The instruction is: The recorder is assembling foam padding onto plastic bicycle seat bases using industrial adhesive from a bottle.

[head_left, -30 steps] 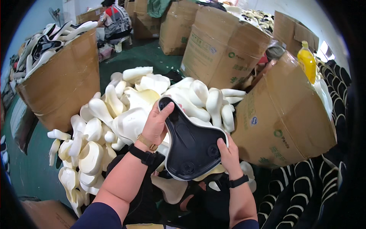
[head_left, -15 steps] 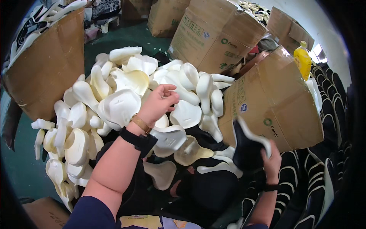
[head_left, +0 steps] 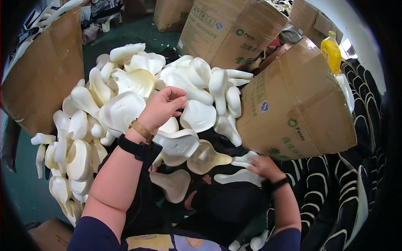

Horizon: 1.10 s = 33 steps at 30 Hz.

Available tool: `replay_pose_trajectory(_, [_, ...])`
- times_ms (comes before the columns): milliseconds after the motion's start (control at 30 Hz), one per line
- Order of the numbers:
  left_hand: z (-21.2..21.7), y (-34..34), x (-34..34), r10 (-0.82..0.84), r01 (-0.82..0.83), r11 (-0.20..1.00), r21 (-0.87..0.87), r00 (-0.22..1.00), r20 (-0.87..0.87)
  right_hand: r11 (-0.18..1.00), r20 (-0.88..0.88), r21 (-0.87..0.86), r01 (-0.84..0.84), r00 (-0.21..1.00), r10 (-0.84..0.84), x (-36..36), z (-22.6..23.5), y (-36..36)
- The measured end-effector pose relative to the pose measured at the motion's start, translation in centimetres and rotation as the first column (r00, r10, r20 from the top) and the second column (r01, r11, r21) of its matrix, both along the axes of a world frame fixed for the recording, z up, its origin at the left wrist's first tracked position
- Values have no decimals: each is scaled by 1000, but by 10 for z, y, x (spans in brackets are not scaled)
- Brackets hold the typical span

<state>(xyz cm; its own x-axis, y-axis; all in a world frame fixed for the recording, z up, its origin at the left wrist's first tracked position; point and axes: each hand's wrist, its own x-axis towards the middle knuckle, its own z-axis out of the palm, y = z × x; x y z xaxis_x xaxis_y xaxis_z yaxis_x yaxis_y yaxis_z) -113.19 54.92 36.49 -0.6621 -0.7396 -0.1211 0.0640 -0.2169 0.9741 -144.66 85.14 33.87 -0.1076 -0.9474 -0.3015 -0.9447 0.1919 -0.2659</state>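
Since the black-faced piece is no longer showing in the right hand [head_left: 267, 168], handling is apparently shifting to the slim white piece [head_left: 239, 161], lying beside the yellowed piece [head_left: 205, 158]. Right fingers are blurring at its end; can't tell spread or grip. Left hand [head_left: 162, 108] is hovering over the white pile [head_left: 120, 112], fingers loosely curled, holding nothing visible. Left carton [head_left: 46, 79] is holding light-coloured pieces [head_left: 63, 13]; right carton [head_left: 307, 98] is hiding its contents.

The left hand [head_left: 165, 103] wears a gold-coloured bracelet [head_left: 141, 130]. Just beside this bracelet, toward the elbow, sits a wide black strap [head_left: 135, 148] with a blocky piece; farther up is a navy sleeve [head_left: 94, 234]. Across from the bracelet, the right hand [head_left: 264, 167] has a plain black wristband [head_left: 279, 183] and, beyond the elbow, a matching navy sleeve.
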Motion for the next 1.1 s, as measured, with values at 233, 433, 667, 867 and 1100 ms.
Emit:
replay_pose_trajectory(233, [-1, -9, -2, 68, -67, 997, 41, 997, -36, 992, 36, -38, -124, 992, 125, 106, -53, -186])
replay_pose_trajectory(433, [-2, -20, -2, 74, -74, 997, 12, 997, -34, 971, 385, 183, 155, 897, -216, 105, -159, -196])
replay_pose_trajectory(667, [-10, -14, -13, 253, -186, 919, -348, 954, 158, 940, 742, 83, 330, 609, -279, 11, -53, -195])
replay_pose_trajectory(867, [-5, 13, -37, -172, 190, 975, 114, 974, -147, 945, 815, -213, 247, 578, 33, 34, -18, -178])
replay_pose_trajectory(1100, [-16, -5, -44, 120, -80, 942, 326, 987, -104, 882, 306, -219, 418, 887, -345, -49, -218, -86])
